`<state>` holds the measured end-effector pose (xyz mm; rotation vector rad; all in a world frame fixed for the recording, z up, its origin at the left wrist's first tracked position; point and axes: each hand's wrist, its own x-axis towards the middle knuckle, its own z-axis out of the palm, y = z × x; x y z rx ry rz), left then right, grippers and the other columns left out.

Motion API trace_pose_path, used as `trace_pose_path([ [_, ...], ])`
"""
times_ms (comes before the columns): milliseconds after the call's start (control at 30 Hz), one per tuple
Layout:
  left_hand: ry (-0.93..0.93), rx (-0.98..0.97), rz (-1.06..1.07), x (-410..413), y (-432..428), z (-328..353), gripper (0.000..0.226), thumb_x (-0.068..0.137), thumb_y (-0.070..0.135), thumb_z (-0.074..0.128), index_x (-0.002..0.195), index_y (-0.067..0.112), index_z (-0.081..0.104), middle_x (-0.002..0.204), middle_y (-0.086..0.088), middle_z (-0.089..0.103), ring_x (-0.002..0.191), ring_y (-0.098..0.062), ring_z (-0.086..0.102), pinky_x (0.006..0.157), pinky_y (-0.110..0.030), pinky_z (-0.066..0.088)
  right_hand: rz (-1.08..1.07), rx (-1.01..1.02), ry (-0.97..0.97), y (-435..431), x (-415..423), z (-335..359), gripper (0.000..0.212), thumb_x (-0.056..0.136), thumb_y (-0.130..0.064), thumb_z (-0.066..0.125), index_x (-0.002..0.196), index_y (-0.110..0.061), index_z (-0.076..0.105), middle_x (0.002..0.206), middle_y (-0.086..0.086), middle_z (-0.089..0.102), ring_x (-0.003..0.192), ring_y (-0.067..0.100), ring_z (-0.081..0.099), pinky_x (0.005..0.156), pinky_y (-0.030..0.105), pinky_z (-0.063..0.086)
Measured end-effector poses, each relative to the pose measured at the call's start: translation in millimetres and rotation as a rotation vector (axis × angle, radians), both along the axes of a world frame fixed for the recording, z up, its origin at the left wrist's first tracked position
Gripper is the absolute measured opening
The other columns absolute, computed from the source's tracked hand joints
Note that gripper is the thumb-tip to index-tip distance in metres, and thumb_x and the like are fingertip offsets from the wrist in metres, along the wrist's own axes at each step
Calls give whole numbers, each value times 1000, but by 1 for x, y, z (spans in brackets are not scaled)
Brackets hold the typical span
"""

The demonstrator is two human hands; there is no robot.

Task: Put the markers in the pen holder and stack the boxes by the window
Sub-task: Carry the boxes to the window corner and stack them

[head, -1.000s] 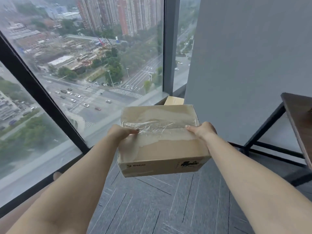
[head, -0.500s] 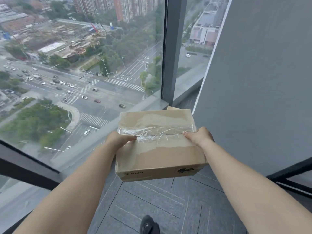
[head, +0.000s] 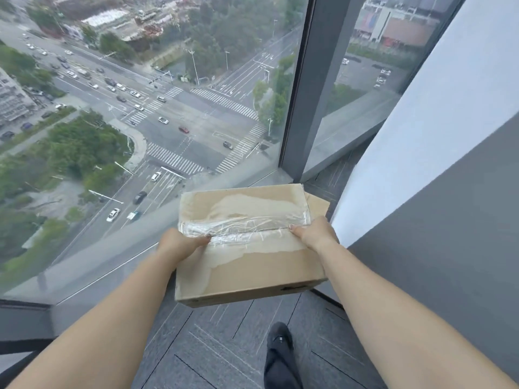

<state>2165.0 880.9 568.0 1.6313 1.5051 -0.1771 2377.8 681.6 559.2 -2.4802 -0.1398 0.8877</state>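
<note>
While our left hand (head: 179, 244) and right hand (head: 316, 234) grip the taped box (head: 247, 248) by its sides, it hangs above the carpet (head: 224, 346), over another box (head: 318, 204) beside the window (head: 168, 108).

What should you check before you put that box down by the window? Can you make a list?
1. Both hands on the box: ok. The left hand and right hand grip opposite ends of the taped cardboard box.
2. Box closed: ok, clear tape runs across the top seam.
3. Box to stack on: ok, a corner of another cardboard box shows just behind the held one, in the corner by the window.
4. Held box lined up over it: cannot tell, the held box hides most of it.
5. Foot clear: ok, the dark shoe is on the carpet nearer than the box.
</note>
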Motion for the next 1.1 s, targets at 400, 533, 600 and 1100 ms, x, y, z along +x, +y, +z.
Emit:
trace_pose_path([
  [400, 76, -47, -43, 143, 79, -213, 94, 48, 72, 68, 118, 10, 58, 115, -11, 65, 102, -33, 63, 80, -38, 53, -54, -50, 46, 85, 148, -188, 62, 84, -41, 68, 127, -6, 39, 130, 13, 54, 118, 35, 54, 92, 40, 45],
  [533, 83, -85, -47, 177, 94, -294, 95, 46, 69, 70, 119, 9, 58, 115, -13, 65, 105, -35, 62, 87, -42, 53, -149, -47, 62, 96, 175, -260, 61, 82, -38, 72, 125, -7, 42, 127, 11, 57, 114, 34, 57, 92, 39, 47],
  [600, 103, -111, -57, 189, 97, -324, 92, 46, 69, 69, 116, 10, 58, 113, -12, 66, 104, -35, 62, 84, -40, 53, -190, -42, 57, 97, 184, -287, 58, 81, -36, 73, 122, -7, 44, 124, 10, 59, 112, 34, 58, 92, 40, 48],
  [1100, 135, -159, -117, 216, 90, -397, 68, 74, 45, 75, 120, 7, 43, 116, -12, 60, 102, -32, 61, 82, -42, 54, -315, -101, 61, 85, 207, -365, 59, 77, -36, 75, 125, -17, 45, 123, 6, 59, 110, 32, 59, 92, 42, 49],
])
